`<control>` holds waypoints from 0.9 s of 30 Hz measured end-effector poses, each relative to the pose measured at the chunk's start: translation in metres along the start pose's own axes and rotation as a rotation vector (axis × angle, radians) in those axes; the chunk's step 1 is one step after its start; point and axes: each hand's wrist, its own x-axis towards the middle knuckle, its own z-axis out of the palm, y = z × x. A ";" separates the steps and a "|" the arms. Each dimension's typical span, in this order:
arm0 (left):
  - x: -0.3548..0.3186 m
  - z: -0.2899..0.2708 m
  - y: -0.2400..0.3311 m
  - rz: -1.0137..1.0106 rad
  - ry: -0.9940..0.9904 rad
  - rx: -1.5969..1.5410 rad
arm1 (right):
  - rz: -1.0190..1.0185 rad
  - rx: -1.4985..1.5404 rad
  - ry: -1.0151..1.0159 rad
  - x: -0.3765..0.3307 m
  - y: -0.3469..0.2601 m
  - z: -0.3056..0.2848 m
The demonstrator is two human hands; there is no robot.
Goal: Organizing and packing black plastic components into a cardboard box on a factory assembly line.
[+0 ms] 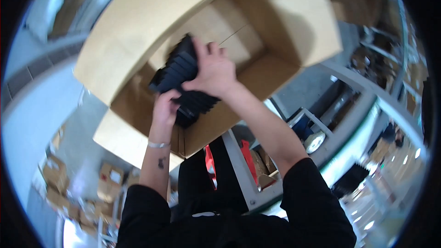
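A dark stack of ridged black plastic pieces (181, 66) lies tilted inside a large open cardboard box (275, 27), toward its left side. What kind of pieces they are, I cannot make out. My left hand (164, 109) is closed on the near left edge of the stack, its fingers curled and partly hidden. Against the right side of the stack is my right hand (215, 70), fingers spread, with thumb and forefinger touching the black pieces. Below the hands, more black pieces (198, 102) show at the near wall of the box.
The box flaps stand folded outward, a wide one (124, 32) at the left. A grey metal frame (252, 193) runs below and right of the box. Several cartons (110, 181) stand on the floor at lower left. Another black ridged stack (351, 179) sits at right.
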 end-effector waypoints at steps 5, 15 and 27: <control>-0.060 -0.002 0.038 0.362 -0.318 0.180 | -0.135 0.108 0.282 -0.099 -0.044 -0.137; -0.226 0.220 -0.032 -0.226 -0.946 0.094 | 0.214 -0.053 0.794 -0.341 0.045 -0.254; -0.309 0.358 -0.370 -0.424 -1.029 0.189 | 0.496 -0.259 0.816 -0.541 0.294 -0.257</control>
